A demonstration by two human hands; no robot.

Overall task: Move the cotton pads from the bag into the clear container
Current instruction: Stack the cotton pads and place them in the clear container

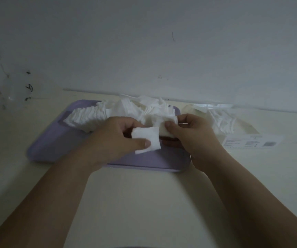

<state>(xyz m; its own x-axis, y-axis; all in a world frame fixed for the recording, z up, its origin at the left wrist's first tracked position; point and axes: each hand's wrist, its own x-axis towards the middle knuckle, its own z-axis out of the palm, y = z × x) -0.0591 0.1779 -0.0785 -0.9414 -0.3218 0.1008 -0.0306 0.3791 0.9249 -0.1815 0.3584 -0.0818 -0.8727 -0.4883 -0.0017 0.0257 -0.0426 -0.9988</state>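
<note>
My left hand [115, 138] pinches a square white cotton pad [146, 140] between thumb and fingers over the lilac tray [58, 142]. My right hand [192, 135] grips a small stack of cotton pads [165, 128] right beside it, thumb on top. A heap of loose white cotton pads [126, 110] lies along the back of the tray. The clear plastic bag [233, 126] lies flat to the right of the tray with a few pads inside and a printed label at its near end. A clear container [16, 90] stands at the far left by the wall, faint and hard to make out.
The tray and the bag rest on a cream tabletop [144, 203] that meets a pale wall [144, 51] just behind them. Both forearms reach in from the bottom corners.
</note>
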